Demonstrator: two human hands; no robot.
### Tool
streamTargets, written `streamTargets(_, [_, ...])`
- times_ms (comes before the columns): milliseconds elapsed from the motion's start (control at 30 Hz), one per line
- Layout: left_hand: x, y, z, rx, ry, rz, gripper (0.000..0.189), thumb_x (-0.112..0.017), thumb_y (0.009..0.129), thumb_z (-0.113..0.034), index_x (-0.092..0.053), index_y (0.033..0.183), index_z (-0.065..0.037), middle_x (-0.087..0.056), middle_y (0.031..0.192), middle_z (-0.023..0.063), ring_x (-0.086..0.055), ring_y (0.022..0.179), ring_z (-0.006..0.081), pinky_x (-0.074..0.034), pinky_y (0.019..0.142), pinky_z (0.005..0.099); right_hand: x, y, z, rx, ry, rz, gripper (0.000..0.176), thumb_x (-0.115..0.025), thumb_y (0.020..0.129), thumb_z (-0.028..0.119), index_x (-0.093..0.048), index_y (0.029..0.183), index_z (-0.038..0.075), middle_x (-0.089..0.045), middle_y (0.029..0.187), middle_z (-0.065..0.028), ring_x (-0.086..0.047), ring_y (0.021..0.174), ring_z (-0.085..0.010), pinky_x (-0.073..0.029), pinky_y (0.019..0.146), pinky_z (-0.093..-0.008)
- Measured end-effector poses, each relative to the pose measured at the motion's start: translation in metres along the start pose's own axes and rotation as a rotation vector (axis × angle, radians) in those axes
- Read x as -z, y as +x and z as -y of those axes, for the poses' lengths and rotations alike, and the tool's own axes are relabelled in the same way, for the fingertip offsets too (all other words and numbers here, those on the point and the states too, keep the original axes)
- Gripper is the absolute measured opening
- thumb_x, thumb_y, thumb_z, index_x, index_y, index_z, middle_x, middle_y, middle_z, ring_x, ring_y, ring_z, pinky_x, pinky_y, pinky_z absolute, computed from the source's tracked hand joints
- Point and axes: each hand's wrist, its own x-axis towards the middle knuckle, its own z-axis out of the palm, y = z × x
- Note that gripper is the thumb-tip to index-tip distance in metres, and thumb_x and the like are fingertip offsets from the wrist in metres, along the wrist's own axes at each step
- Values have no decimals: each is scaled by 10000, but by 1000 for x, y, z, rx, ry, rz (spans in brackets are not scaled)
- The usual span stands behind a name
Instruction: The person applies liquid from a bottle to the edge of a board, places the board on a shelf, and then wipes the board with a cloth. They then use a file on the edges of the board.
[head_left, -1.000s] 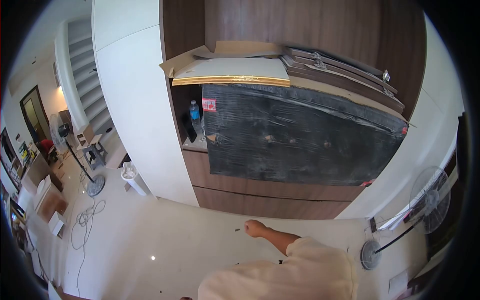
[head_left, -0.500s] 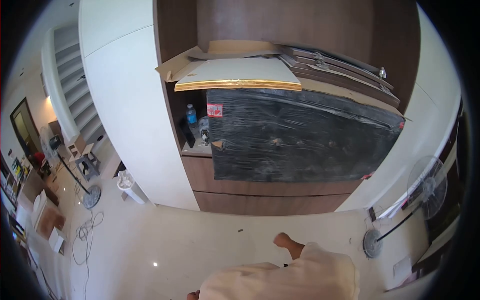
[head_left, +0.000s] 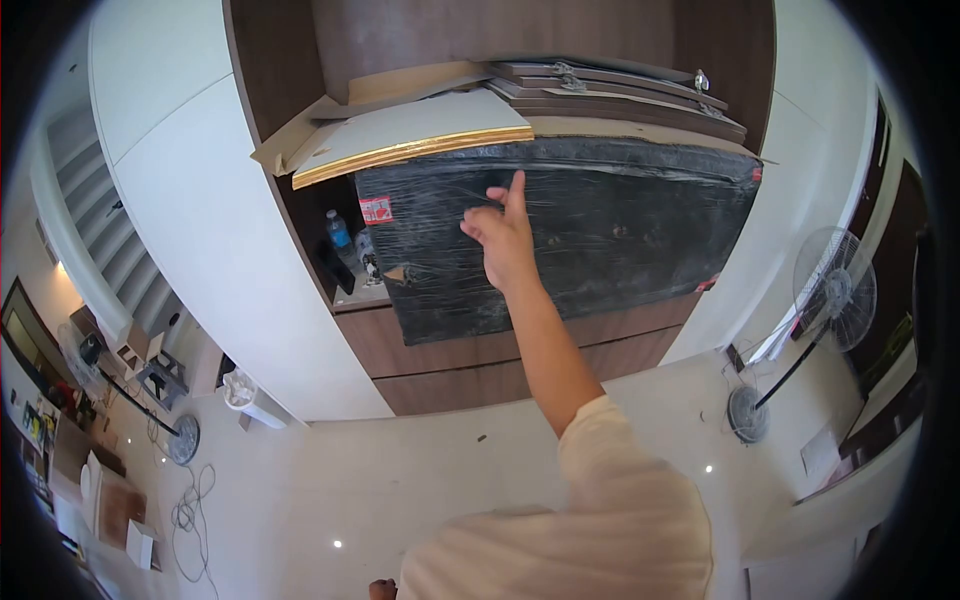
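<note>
Pale, glossy floor (head_left: 400, 480) gleamed below me, a cable (head_left: 190, 515) looped loosely at left, a standing fan (head_left: 836, 292) over at right! Ahead rose the wood-grain cabinet (head_left: 520, 30), and across its niche stood the black-wrapped slab (head_left: 640, 270): broad, flat-faced, its film wrinkled and shiny, a red-and-white label (head_left: 376, 210) near one corner. Higher up lay a white board (head_left: 420, 125) with a bright gold edge, brown boards (head_left: 620, 115) stacked flat beside it, bent cardboard (head_left: 400, 82) behind. And there I had the right hand (head_left: 507, 235), up before the slab, fingers apart, nothing between them; contact with the film, I couldn't tell. The left hand (head_left: 383, 590) barely showed at the bottom edge, its grip impossible to tell.
</note>
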Motion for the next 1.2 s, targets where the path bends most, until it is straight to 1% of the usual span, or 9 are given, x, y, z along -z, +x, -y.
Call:
streamTargets(33, [1, 0, 0, -3, 4, 4, 301, -622, 919, -285, -703, 843, -5, -679, 789, 221, -600, 662, 300, -521, 642, 431, -5, 6, 3, 12, 23, -3, 1014, -586, 830, -95, 103, 1568, 11, -448, 1183, -97, -595, 811, -162, -525, 733, -311])
streamTargets(67, [1, 1, 0, -5, 5, 7, 301, -622, 919, -284, -702, 844, -4, -679, 788, 220, -601, 661, 299, -521, 641, 431, -6, 12, 3, -7, 18, 34, 1071, -619, 832, -62, 144, 1572, 67, -314, 1313, -76, -595, 939, -169, -528, 819, -353])
streamTargets(267, [-2, 4, -7, 2, 18, 29, 301, -621, 920, -279, -700, 849, 2, -679, 781, 217, -606, 655, 297, -524, 636, 428, -28, 18, -6, 10, 79, 40, 1098, -632, 824, -54, 163, 1570, 80, -314, 1278, -67, -592, 929, -169, -526, 820, -355])
streamTargets(667, [-1, 3, -11, 17, 37, 59, 302, -619, 922, -270, -696, 858, 15, -680, 767, 211, -615, 643, 292, -528, 624, 423, -53, 33, -22, 56, 105, 46, 1115, -647, 812, -47, 158, 1572, 88, -295, 1292, -91, -585, 949, -192, -529, 798, -360])
streamTargets(767, [-1, 1, -9, 16, 40, 64, 302, -619, 922, -267, -695, 861, 18, -680, 763, 209, -617, 640, 291, -529, 621, 422, -58, 34, -18, 24, 61, 41, 1113, -650, 806, -51, 145, 1574, 83, -300, 1292, -93, -583, 945, -198, -530, 793, -356])
streamTargets(867, [-1, 1, -8, 19, 41, 71, 302, -619, 923, -265, -694, 863, 22, -681, 759, 207, -619, 637, 290, -530, 618, 421, -58, 38, -32, -32, -95, 42, 1110, -651, 800, -51, 128, 1579, 87, -304, 1293, -100, -582, 944, -202, -530, 795, -353])
streamTargets(967, [0, 2, -7, 26, 36, 69, 302, -618, 923, -262, -693, 866, 25, -681, 756, 206, -622, 634, 289, -531, 615, 420, -62, 26, -25, -43, -37, 31, 1104, -649, 798, -52, 114, 1582, 94, -308, 1290, -103, -578, 939, -201, -530, 799, -354])
streamTargets(1067, [0, -2, -5, 33, 39, 73, 302, -618, 923, -260, -692, 868, 28, -681, 752, 204, -624, 631, 287, -532, 612, 419, -70, 23, -21, 24, 14, 69, 1105, -646, 801, -50, 120, 1582, 101, -305, 1299, -104, -580, 940, -199, -532, 800, -358])
streamTargets(1200, [0, -5, -2, 31, 40, 77, 303, -617, 924, -256, -690, 871, 33, -681, 747, 202, -627, 627, 286, -534, 608, 417, -81, 25, -27, -89, 47, 112, 1117, -652, 798, -48, 138, 1576, 92, -299, 1325, -115, -584, 941, -200, -534, 793, -354])
